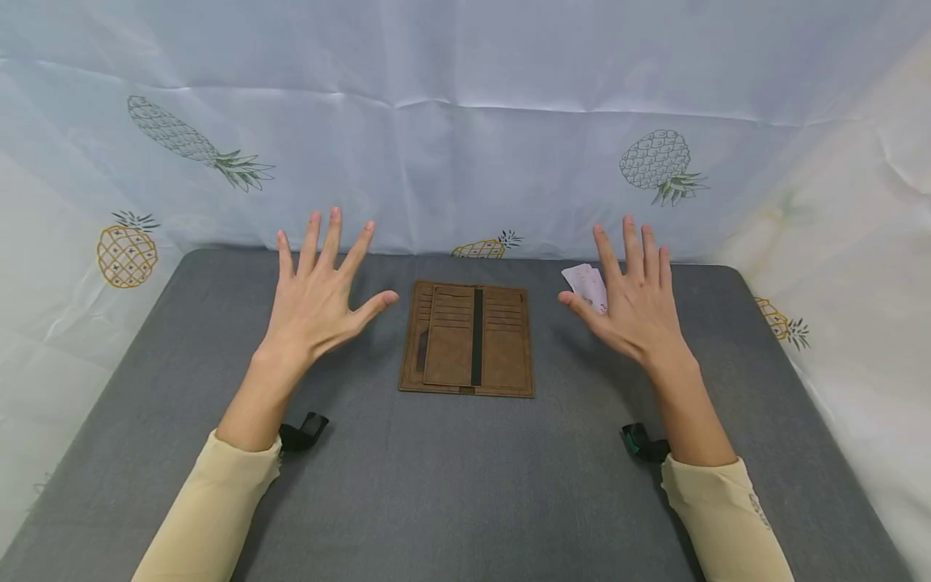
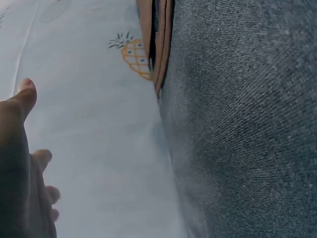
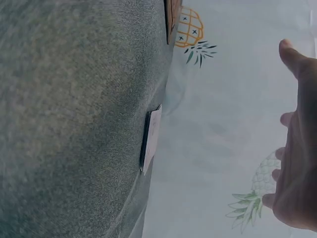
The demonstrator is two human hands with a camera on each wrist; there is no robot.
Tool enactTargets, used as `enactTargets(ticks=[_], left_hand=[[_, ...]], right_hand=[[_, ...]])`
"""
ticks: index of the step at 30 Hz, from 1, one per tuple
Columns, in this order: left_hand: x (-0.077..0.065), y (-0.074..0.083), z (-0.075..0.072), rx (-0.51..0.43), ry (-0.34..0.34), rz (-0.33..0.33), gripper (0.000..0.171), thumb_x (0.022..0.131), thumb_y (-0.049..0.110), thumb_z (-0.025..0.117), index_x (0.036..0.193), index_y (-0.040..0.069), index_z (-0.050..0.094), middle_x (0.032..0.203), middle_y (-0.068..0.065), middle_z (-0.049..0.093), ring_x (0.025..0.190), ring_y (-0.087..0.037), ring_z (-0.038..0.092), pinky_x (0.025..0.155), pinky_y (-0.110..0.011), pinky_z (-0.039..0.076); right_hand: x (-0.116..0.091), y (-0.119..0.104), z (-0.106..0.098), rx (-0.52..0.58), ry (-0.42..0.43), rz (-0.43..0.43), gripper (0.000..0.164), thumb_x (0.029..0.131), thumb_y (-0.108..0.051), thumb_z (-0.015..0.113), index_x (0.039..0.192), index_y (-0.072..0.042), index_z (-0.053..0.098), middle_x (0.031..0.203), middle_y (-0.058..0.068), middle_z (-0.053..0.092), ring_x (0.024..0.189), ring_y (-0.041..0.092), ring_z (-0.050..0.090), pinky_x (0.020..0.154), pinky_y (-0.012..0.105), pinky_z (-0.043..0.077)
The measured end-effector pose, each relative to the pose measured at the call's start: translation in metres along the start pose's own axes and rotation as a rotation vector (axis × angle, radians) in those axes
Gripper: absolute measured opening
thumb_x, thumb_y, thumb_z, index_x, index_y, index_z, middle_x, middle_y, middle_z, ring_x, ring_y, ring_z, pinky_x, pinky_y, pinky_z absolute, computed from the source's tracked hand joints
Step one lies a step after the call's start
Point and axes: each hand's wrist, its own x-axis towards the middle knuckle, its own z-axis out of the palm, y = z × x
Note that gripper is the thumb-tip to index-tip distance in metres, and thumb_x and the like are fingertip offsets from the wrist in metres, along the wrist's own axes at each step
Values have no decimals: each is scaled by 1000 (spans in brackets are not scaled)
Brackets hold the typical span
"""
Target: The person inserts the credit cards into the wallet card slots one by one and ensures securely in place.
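Spread wide, the left hand (image 1: 313,303) hovers over the left part of the table with nothing in it. My right hand (image 1: 634,311) is also spread and holds nothing. Between them a brown wallet (image 1: 509,347) lies unfolded, its card slots facing up and a dark strip down its middle. A small stack of pale pink cards (image 1: 584,284) lies beyond the wallet's right side, partly covered by the right hand in the head view. In the right wrist view the cards (image 3: 151,136) lie on the cloth, apart from the fingers. One edge of the wallet (image 2: 161,47) shows in the left wrist view.
A dark grey cloth covers the table (image 1: 465,485), which has rounded far corners. White curtain fabric (image 1: 436,170) printed with pineapples hangs behind it and along both sides. Dark straps (image 1: 304,432) show at both wrists beside cream sleeves (image 1: 211,509).
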Motion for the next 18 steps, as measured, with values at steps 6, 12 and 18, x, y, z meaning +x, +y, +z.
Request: enactTargets(ticks=[6,12,18], left_hand=[[0,2,-4,-169,-130,-27,90,105,80,36,176,31,10,183,-20,12,170,-48,9,131,-78,5],[-1,8,-8,-536,-340,-68,79,113,67,33,175,21,20,181,-17,22,169,-44,18,132,-72,18],[0,15,-7,-712,-492,-83,69,116,58,34,171,17,32,174,-18,39,162,-44,37,128,-69,32]], right_hand=[[2,1,0,105,14,13,102,99,-61,69,176,-22,16,183,20,5,168,51,8,124,83,18],[4,7,3,314,-68,65,95,101,-36,76,174,-11,20,176,30,20,159,58,18,118,83,23],[8,16,9,434,-209,209,90,105,-40,71,172,-4,22,169,34,32,157,56,27,120,76,30]])
